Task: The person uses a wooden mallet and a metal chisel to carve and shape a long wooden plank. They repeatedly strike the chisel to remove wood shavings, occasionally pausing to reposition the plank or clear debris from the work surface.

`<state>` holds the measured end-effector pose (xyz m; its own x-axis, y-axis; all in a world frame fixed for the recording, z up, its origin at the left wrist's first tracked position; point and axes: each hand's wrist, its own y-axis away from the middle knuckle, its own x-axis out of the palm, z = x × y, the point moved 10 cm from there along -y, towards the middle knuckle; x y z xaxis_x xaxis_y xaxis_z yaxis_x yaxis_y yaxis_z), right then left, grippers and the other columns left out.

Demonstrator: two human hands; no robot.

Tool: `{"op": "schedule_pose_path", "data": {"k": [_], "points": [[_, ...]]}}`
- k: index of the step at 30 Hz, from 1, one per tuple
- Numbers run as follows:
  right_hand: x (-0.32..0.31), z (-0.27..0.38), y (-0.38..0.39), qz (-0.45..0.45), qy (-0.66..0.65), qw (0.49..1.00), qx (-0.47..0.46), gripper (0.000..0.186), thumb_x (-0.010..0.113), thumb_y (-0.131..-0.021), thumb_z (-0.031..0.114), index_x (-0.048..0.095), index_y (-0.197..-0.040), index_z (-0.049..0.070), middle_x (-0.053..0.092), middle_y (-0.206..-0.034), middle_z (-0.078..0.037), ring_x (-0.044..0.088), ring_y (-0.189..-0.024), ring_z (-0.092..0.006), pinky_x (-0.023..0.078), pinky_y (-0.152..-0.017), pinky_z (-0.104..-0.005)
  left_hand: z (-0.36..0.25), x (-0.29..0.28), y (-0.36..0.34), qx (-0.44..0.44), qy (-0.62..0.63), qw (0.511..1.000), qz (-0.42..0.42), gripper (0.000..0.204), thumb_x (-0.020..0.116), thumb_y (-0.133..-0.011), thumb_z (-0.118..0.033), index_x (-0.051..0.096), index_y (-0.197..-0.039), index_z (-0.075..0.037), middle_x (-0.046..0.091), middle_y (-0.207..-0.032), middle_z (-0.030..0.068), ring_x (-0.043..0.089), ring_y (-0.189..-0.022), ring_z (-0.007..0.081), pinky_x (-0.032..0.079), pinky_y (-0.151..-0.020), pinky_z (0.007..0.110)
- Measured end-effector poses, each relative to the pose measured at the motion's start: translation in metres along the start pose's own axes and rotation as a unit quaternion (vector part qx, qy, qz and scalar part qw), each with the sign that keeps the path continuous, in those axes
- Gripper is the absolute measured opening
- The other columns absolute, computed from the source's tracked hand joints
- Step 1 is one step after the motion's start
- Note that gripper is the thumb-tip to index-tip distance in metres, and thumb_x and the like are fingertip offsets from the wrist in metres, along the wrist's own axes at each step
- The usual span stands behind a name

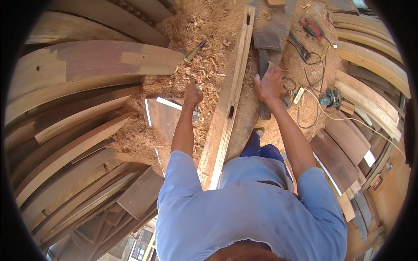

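Observation:
My right hand [270, 85] is closed around the handle of a dark wooden mallet [264, 106]. The mallet's blocky head points away from me and its handle toward me, over a plank. My left hand [192, 94] hangs above the wood shavings with its fingers curled in; whatever it may hold is hidden. Between my hands runs a long pale timber [238, 78] with dark slots cut in it, one near the far end and one closer to me. Farther off than my left hand, a chisel [195, 52] lies on the shavings.
Curved stacks of boards [104, 61] fill the left side, with more planks [365, 48] on the right. A red power tool [311, 28], a teal power tool [329, 99] and loose cords [320, 78] lie right of the mallet. Shavings [217, 39] cover the ground.

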<state>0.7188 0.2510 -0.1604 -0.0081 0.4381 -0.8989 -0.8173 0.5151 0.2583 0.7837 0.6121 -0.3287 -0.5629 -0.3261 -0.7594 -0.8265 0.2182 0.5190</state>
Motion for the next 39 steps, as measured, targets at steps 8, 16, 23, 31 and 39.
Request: {"op": "schedule_pose_path", "data": {"k": [8,16,23,31,39], "points": [[-0.001,0.009,0.001,-0.043,-0.008,0.996,-0.081,0.070,0.072,-0.083,0.019,0.041,-0.141,-0.005,0.052,-0.122,-0.028,0.051,-0.116,-0.0448,0.041,-0.102,-0.0523,-0.012,0.021,-0.131,0.019,-0.134,0.990,0.034,0.065,0.072,-0.088,-0.028,0.050,-0.145,-0.006,0.042,-0.153,0.0262,0.045,-0.139,0.0435,0.039,-0.115,0.052],[-0.003,0.015,-0.008,-0.011,-0.058,0.996,-0.062,0.070,0.072,-0.080,0.010,0.040,-0.140,-0.005,0.050,-0.116,-0.028,0.051,-0.108,-0.0439,0.041,-0.096,-0.0518,0.027,0.057,-0.227,-0.125,-0.220,0.957,0.140,0.085,0.067,-0.092,-0.027,0.022,-0.162,-0.007,0.043,-0.154,0.0300,0.045,-0.142,0.0417,0.037,-0.117,0.053],[0.002,0.014,-0.005,-0.021,-0.015,0.994,-0.106,0.071,0.072,-0.081,0.016,0.040,-0.140,-0.005,0.050,-0.116,-0.029,0.051,-0.109,-0.0456,0.041,-0.097,-0.0534,0.041,0.098,-0.182,-0.051,0.098,0.992,0.061,0.093,0.069,-0.091,-0.024,0.014,-0.165,-0.006,0.053,-0.145,0.0299,0.056,-0.131,0.0401,0.046,-0.109,0.048],[-0.002,0.015,-0.014,0.050,0.068,0.995,-0.058,0.071,0.072,-0.080,0.020,0.041,-0.135,-0.011,0.058,-0.115,-0.032,0.059,-0.106,-0.0512,0.048,-0.092,-0.0537,-0.091,-0.015,0.001,-0.064,0.746,0.663,0.009,0.050,0.047,-0.100,-0.004,0.043,-0.150,-0.005,0.061,-0.110,0.0130,0.061,-0.088,0.0197,0.060,-0.074,0.035],[-0.064,-0.046,-0.012,0.175,-0.065,0.982,0.033,0.046,0.077,-0.084,0.029,0.061,-0.110,-0.005,0.071,-0.095,-0.025,0.070,-0.079,-0.0370,0.054,-0.073,-0.0464,-0.160,-0.142,0.122,0.113,0.570,0.811,-0.074,0.023,0.043,-0.097,-0.002,0.063,-0.106,-0.007,0.060,-0.098,0.0065,0.060,-0.086,0.0158,0.059,-0.075,0.035]]}}
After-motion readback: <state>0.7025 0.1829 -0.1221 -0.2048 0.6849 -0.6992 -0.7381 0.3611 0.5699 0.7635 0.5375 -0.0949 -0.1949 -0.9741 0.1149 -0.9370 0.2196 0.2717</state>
